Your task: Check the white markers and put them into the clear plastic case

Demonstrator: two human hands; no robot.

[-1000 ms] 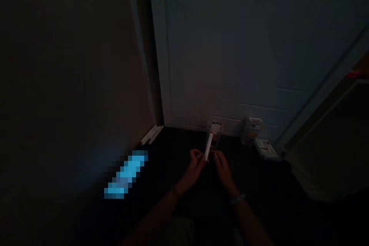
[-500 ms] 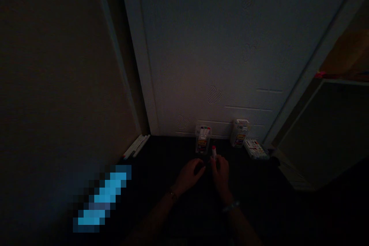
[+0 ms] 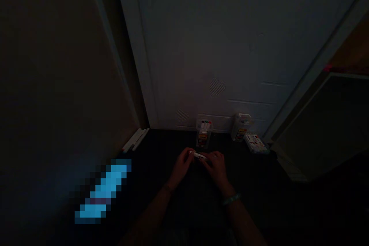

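Observation:
A white marker [image 3: 198, 155] lies nearly level between my two hands, just above the dark table. My left hand [image 3: 184, 161] is closed on its left end, where the fingers hide the tip. Around the other end, my right hand [image 3: 215, 164] is closed with thumb and fingers. Just beyond my hands stands a clear plastic case [image 3: 203, 138] with several markers upright in it; dark, green and red ends show at the top.
A second clear case [image 3: 241, 127] stands at the back right, beside a flat pack [image 3: 256, 143] with a printed face. Several white markers [image 3: 136, 140] lie at the left wall. A bright pixelated patch [image 3: 105, 190] is at lower left. A white panel [image 3: 187, 65] rises behind the table.
The marker was upright in my right hand with its red end up; now it is level. My left hand has come to it and grips the other end. The view has tilted slightly.

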